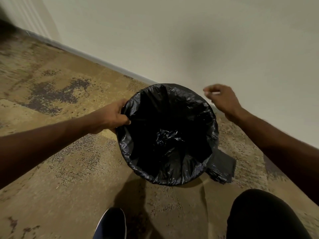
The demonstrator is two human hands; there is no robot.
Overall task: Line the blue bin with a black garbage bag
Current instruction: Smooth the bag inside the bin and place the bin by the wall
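Liner position was the key item: crinkled black plastic garbage bag (166, 135) sat inside the round bin (174, 184), mouth folded out over the rim all the way round as far as visible, bottom bunched in a wad at the centre of the well. Bin's blue wall was fully hidden by the overhang, so colour could not be confirmed. Bin stood on mottled tan carpet (60, 161) close to the pale wall (189, 40), a small gap at the baseboard. Left hand (112, 116) was on the rim's left edge, thumb inside, fingers curled outside, pinching bag film against the rim. Right hand (222, 99) was off the bin, hovering just beyond the rim's far-right edge, near the wall, fingers loosely curled and blurred; a pale sliver showed at the fingertips, could not tell what, nor whether it was pinched. A flat folded stack of dark bags (222, 168) lay on the carpet touching the bin's near-right side. Judgement: lining nearly done; remaining work likely a tuck on the far-right rim, which lay down and to the left of the right hand's fingers. Right hand was nearer to that arc; left served as the anchor. Risk: tugging one side could pull the overhang off the opposite rim.
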